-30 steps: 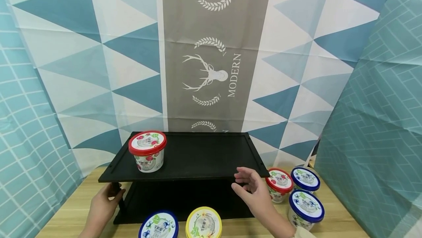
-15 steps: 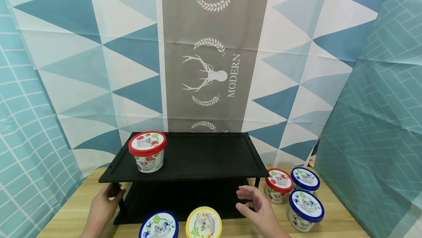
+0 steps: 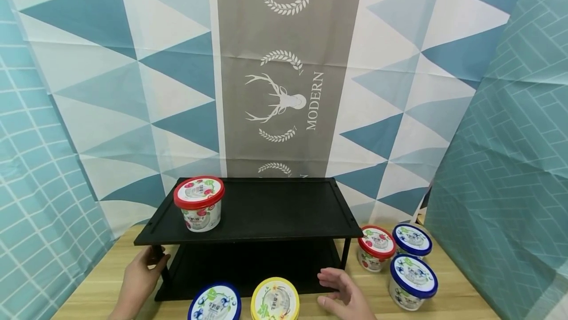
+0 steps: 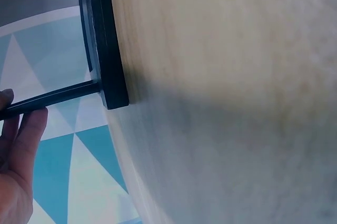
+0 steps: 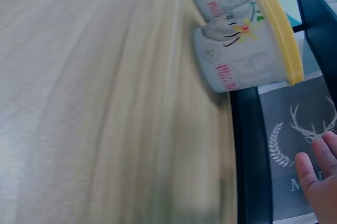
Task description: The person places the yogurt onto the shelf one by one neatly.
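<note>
My left hand (image 3: 137,279) pinches the front left post of a black two-tier rack (image 3: 279,211); in the left wrist view its thumb and fingers (image 4: 34,129) meet around that post. Relaxed and holding nothing, my right hand (image 3: 345,294) hovers by the rack's front right, just right of a yellow-lidded tub (image 3: 275,300). Beside that tub stands a blue-lidded one (image 3: 216,304), both in front of the lower shelf. A red-lidded tub (image 3: 199,207) sits on the left end of the top shelf. The right wrist view shows the yellow-lidded tub (image 5: 242,48) close to the rack's lower edge.
Right of the rack, on the wooden table (image 3: 448,300), stand another red-lidded tub (image 3: 376,248) and two blue-lidded tubs, one nearer (image 3: 412,283) and one farther back (image 3: 411,240). Patterned cloth (image 3: 284,73) hangs behind and along both sides.
My right hand has drawn back toward me, from over the rack's right front edge down to beside the yellow-lidded tub. The left hand keeps its hold on the post.
</note>
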`<state>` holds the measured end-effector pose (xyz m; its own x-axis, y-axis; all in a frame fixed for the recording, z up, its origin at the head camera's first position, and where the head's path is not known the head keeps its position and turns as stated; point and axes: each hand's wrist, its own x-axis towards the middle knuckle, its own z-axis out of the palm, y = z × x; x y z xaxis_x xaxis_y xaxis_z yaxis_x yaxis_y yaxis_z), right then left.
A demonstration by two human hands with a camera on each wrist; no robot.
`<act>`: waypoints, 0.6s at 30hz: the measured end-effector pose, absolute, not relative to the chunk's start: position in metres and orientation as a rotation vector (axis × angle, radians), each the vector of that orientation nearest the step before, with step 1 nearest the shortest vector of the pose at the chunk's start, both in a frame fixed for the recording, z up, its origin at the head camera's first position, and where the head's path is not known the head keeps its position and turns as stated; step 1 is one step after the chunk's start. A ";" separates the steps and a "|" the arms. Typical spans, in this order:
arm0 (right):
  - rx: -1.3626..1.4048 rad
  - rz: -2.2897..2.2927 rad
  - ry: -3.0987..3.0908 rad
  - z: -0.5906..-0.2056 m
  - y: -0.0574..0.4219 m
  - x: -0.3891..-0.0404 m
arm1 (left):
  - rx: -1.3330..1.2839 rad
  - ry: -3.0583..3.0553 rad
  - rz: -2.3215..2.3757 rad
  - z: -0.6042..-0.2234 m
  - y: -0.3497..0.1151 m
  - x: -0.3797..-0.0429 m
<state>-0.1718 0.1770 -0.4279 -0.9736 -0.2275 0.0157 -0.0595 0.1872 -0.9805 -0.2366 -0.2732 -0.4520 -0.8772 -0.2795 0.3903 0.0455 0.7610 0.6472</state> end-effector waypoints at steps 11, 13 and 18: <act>-0.295 -1.850 2.232 -0.453 0.177 -0.175 | 0.190 -2.483 -0.915 -0.454 -0.275 -0.237; -0.309 -1.835 2.216 -0.457 0.178 -0.176 | 0.193 -2.477 -0.915 -0.454 -0.274 -0.238; -0.411 -1.788 2.091 -0.467 0.182 -0.183 | 0.197 -2.479 -0.925 -0.452 -0.273 -0.239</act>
